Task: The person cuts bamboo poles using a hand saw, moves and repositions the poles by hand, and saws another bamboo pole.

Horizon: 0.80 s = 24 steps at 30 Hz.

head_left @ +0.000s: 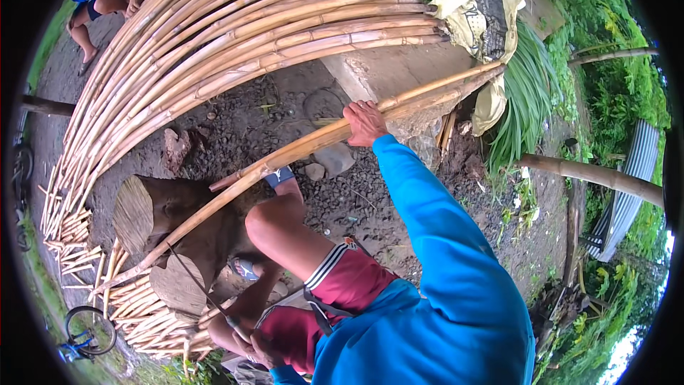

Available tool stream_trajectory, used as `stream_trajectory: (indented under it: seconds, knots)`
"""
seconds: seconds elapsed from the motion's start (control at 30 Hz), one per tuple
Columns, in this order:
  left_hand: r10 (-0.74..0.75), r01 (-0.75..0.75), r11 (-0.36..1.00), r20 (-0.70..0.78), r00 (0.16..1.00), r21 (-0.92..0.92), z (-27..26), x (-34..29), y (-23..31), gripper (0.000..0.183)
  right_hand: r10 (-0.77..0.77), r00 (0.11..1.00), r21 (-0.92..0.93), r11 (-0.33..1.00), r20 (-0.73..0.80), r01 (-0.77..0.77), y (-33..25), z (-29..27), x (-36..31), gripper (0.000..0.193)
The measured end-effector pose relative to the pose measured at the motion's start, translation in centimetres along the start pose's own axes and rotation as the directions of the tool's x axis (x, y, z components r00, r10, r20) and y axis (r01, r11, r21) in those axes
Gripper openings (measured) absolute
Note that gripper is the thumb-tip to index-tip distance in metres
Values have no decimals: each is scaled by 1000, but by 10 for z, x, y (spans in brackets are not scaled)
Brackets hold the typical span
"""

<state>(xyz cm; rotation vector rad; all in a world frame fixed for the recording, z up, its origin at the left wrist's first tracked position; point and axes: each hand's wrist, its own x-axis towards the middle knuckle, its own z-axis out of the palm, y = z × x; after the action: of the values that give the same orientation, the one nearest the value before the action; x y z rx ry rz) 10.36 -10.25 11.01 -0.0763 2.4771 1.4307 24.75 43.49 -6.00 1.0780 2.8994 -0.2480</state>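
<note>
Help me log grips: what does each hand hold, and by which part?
Left hand: a long knife, by its handle. Right hand: a cane pole, partway along its length.

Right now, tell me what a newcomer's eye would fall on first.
Probably the poles, fanned in a long sweep across the top and down the left side. Next, the blue sleeve right of centre, the right hand gripping a slanting pole. At lower left, the left hand holds a blade by the logs.
</note>
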Motion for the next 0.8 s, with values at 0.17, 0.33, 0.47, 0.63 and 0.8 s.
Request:
stream_trajectory:
  seconds: [0.17,0.33,0.47,0.63,0.8]
  knots:
    - [26,-29,999,65,998,42,7,-1,3,20,5,998,-4,1000,61,-5,1,1,-1,50]
    - [112,-117,989,57,992,93,3,2,-11,20,-33,999,36,999,30,32,15,-4,-6,55]
    - [7,-10,995,30,1000,102,0,-2,-9,21,-43,999,78,996,25,41,29,-4,-7,60]
    - [-84,85,994,21,996,-73,-17,3,-46,59,-26,998,97,995,-54,31,20,12,-4,63]
    - [-92,111,990,190,977,-92,6,20,-14,14,10,1000,-12,1000,27,-10,17,9,-7,63]
